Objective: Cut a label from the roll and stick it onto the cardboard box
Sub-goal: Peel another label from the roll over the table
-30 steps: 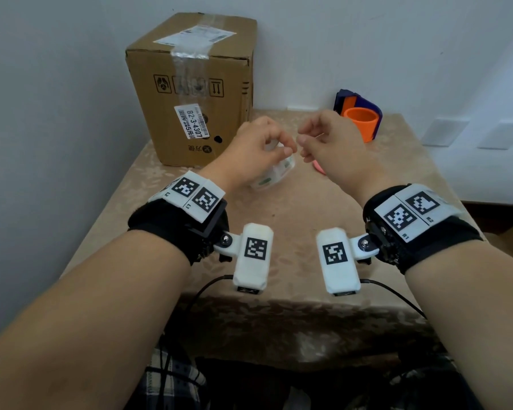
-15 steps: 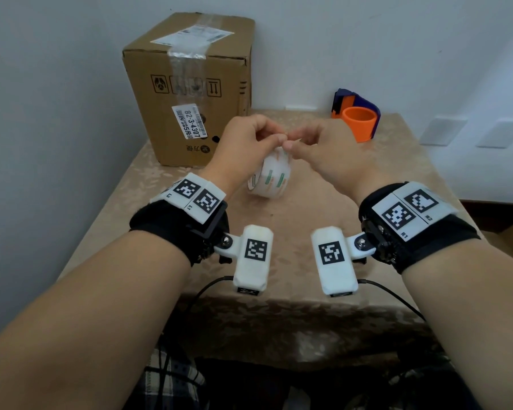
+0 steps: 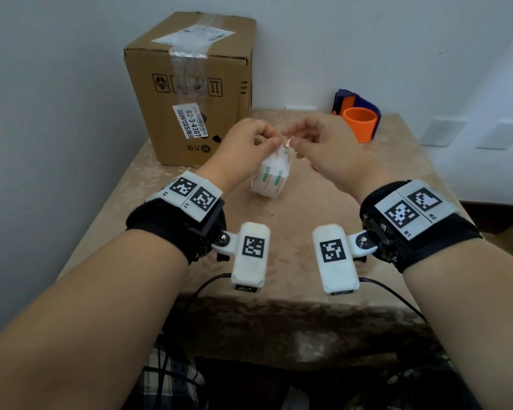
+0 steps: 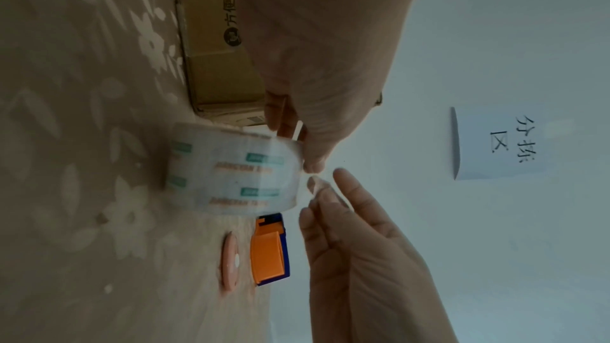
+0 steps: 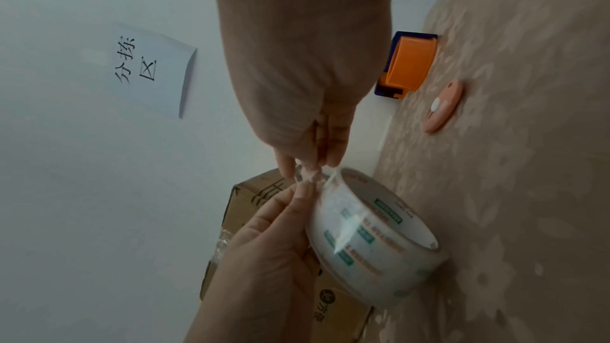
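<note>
I hold the roll (image 3: 269,176) up off the table (image 3: 293,220) so its loose end (image 5: 305,175) can peel away. My left hand (image 3: 243,146) pinches the roll's top edge; my right hand (image 3: 317,146) pinches that loose end just beside it. The cardboard box (image 3: 190,84) stands beyond my left hand, the orange cutter (image 3: 357,119) beyond my right.

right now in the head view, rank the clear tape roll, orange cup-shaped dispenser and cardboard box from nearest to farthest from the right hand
1. Clear printed tape roll: its loose end is pinched by the right hand, just left of and below it.
2. Orange cup-shaped dispenser with blue back: behind the hand, to its right, by the wall.
3. Brown cardboard box: far left corner, beyond the left hand.
</note>
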Available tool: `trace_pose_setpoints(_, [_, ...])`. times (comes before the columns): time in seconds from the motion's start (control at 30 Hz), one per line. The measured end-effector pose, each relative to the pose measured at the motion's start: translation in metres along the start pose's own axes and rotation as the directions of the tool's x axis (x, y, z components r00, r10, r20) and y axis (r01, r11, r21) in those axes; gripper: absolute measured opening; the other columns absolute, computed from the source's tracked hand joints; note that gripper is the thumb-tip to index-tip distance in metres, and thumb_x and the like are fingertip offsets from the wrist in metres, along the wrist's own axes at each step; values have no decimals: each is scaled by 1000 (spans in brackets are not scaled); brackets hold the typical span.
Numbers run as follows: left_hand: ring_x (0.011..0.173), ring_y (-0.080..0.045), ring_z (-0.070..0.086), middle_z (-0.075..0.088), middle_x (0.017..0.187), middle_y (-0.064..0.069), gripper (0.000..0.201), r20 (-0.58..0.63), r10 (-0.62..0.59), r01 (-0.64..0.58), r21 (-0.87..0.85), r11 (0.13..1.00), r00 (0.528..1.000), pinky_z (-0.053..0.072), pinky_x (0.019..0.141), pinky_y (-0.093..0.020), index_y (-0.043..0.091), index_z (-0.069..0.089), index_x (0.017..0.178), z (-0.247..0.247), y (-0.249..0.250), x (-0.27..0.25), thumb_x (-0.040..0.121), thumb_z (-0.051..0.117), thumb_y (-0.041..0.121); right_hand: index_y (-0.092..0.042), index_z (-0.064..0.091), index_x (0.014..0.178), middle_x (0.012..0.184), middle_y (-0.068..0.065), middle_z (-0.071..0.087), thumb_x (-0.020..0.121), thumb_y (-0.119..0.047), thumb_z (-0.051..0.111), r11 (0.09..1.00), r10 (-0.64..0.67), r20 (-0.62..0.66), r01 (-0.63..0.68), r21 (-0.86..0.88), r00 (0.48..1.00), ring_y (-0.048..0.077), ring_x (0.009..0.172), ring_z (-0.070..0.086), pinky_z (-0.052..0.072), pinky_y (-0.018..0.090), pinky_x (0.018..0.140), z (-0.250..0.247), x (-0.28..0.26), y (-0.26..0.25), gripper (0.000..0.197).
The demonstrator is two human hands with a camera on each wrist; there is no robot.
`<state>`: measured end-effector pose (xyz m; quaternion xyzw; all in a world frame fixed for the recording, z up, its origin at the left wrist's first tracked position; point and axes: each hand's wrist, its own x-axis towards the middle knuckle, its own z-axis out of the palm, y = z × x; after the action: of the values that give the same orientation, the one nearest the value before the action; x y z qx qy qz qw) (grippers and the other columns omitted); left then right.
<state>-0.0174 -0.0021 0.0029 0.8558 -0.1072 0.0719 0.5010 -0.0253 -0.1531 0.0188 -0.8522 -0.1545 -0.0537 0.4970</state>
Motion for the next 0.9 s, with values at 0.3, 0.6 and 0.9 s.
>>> trace_pose_setpoints(0.3, [89, -11, 58, 58, 97, 7, 11, 18, -78, 80, -156, 984, 997, 50, 78, -25, 17, 56, 99, -1, -4, -1, 90, 61, 12, -18, 61, 122, 106, 9, 70, 88, 0, 45, 948, -125, 100, 149, -282, 987, 21, 90, 62, 50, 31, 85, 0, -2, -1, 42])
trace_pose_setpoints(0.6, [108, -16, 59, 56, 127, -1, 45, 114, -71, 85, -117, 989, 991, 51, 96, -31, 13, 52, 126, -9, -3, -3, 84, 70, 12, -11, 70, 97, 100, 7, 52, 86, -18, 58, 854, -140, 24, 132, -504, 990, 14, 88, 45, 37, 25, 79, -3, 8, 6, 18])
trace_pose_setpoints(0.9, [84, -14, 67, 70, 92, 0, 23, 165, -90, 83, 52, 995, 982, 53, 73, -26, 10, 62, 103, -3, 3, -6, 86, 69, 24, -12, 69, 91, 69, 0, 64, 82, -14, 55, 984, 93, -42, -98, -151, 995, 12, 63, 60, 51, 24, 59, -4, 0, 7, 17])
